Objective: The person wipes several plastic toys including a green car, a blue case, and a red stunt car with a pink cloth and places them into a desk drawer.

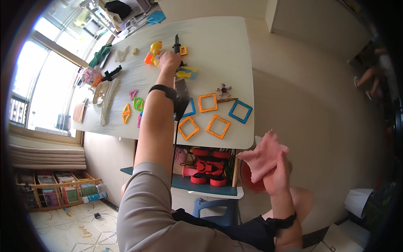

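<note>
Stretched far over the table, my left hand (170,60) has its fingers curled, and its underside is hidden. A yellow and orange duck-shaped toy (155,52) is at its left. Just beyond the knuckles lies a black toy knife (176,44), its handle end partly covered by the hand. I cannot tell whether the hand grips either one. A small yellow frame piece (183,50) lies to the right, and a yellow and blue toy (188,73) sits closer to me. My right hand (277,179) holds a pink cloth (264,156) in the air off the table's near right corner.
Orange square magnetic tiles (208,102), a blue square tile (240,111) and a snowflake-shaped spinner (224,90) lie on the table (220,41). Smaller tiles (138,104) are left of my forearm. A red toy car (209,167) fills the shelf below. A red bucket (252,182) stands under the cloth.
</note>
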Motion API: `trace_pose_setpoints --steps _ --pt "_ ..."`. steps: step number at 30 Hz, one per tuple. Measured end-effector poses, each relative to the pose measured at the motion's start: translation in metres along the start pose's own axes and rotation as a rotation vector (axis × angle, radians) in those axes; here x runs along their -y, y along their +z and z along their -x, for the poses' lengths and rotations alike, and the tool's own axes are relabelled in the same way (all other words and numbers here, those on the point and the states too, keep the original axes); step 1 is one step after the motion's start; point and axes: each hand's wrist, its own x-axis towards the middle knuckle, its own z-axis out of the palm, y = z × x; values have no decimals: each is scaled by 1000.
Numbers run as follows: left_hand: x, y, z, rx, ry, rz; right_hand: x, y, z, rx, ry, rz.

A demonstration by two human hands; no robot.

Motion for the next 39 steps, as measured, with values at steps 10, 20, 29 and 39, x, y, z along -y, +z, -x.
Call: trace_pose_setpoints --steps 10,20,29,39 --pt "-9 -4 -18 96 -120 24 7 -19 0 38 -62 22" --pt "-2 -48 176 251 431 724 36 -12 11 218 -187 -244" --pt "-30 -11 493 1097 174 1139 30 -39 47 139 -388 -269" --pt "-22 -18 539 995 407 926 19 -63 71 -240 -230 -186"
